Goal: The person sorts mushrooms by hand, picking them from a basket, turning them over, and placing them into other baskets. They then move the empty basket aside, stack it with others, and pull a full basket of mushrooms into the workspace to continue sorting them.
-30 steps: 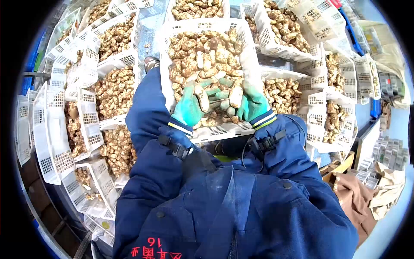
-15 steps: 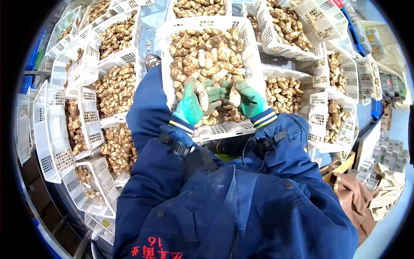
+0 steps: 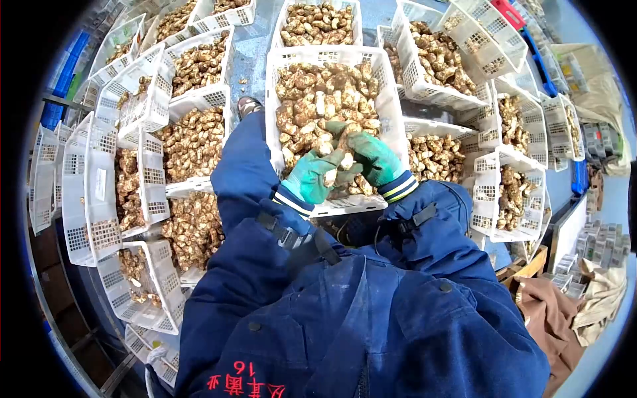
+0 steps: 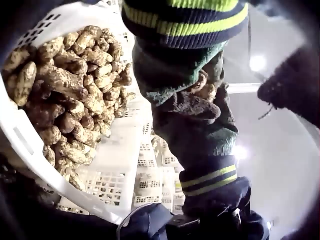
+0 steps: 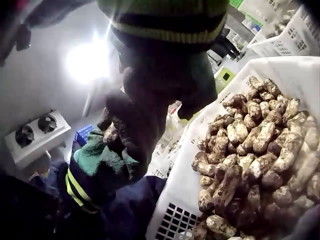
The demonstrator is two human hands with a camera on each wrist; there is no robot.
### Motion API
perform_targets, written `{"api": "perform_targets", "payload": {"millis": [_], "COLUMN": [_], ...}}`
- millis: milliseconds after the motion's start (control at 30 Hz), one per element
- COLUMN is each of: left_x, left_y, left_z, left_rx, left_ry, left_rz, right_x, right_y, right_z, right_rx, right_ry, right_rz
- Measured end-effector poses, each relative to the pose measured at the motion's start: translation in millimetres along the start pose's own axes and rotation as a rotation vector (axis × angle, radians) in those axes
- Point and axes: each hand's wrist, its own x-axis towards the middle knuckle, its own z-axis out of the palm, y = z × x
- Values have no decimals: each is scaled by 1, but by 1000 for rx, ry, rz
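Note:
In the head view, both hands wear green gloves and meet over the near end of a white plastic crate (image 3: 391,86) heaped with brown-and-white mushrooms (image 3: 325,99). My left hand (image 3: 306,176) holds stubby mushrooms (image 3: 330,178) with pale ends sticking out between its fingers. Fingers curled, my right hand (image 3: 377,158) grips another mushroom (image 3: 348,136) right beside them. From the left wrist, the gloves overlap, with a bit of mushroom (image 4: 204,90) showing between them. In the right wrist view, the right glove is dark and hides most of what is held.
More white crates of mushrooms stand on both sides, including a left one (image 3: 194,142) and a right one (image 3: 434,156). Another full crate (image 3: 318,23) sits beyond the middle one. Brown cloth (image 3: 547,315) lies at the lower right.
The hands have come together from apart, the right one moving left until its fingers meet the left hand's mushrooms. The head view has shifted slightly, so the crates appear lower.

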Motion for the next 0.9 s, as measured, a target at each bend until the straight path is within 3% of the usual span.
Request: {"api": "perform_targets", "payload": {"millis": [67, 133, 200, 233, 333, 367, 400, 533, 600, 667, 733, 767, 833, 867, 900], "left_x": [7, 13, 7, 14, 16, 19, 23, 30, 25, 26, 25, 25, 22, 21, 18], "left_y": [-6, -8, -9, -15, -17, -18, -17, -13, -9, -6, -7, -9, -10, -11, -8], "left_z": [-6, -27, -10, -24, -18, -21, -24, -66, -49, -52, -52, -50, -37, -32, -23], "left_rx": [60, 241, 295, 297, 252, 237, 220, 78, 89, 147, 134, 152, -17, -75, -181], "left_ry": [58, 32, 134, 82, 126, 64, 122, -83, 103, 19, -51, -110, -148, -163, -139], "left_rz": [62, 100, 171, 128, 64, 48, -11, 55, 70, 25, 14, 52, 32, -2, -41], "right_x": [-4, -11, -3, -3, -12, -12, -10, -9, -10, -11, -7, -8, -9, -7, -8], "right_y": [1, 5, 16, 18, 13, 13, 12, 0, -9, -11, 0, 5, 7, 6, 1], "right_z": [5, 15, 3, -7, -6, -9, -15, -30, -35, -35, -42, -42, -37, -32, -21], "right_rx": [0, -86, -128, -150, -245, -288, -169, 277, 410, 466, 396, 81, -15, 206, 9], "right_ry": [43, 231, 204, 235, 233, 216, 217, 139, 189, 190, 235, 335, 374, 314, 307], "right_rz": [-6, -122, 40, 141, -7, -28, -9, -8, 87, 99, 22, -153, -277, -219, -131]}}
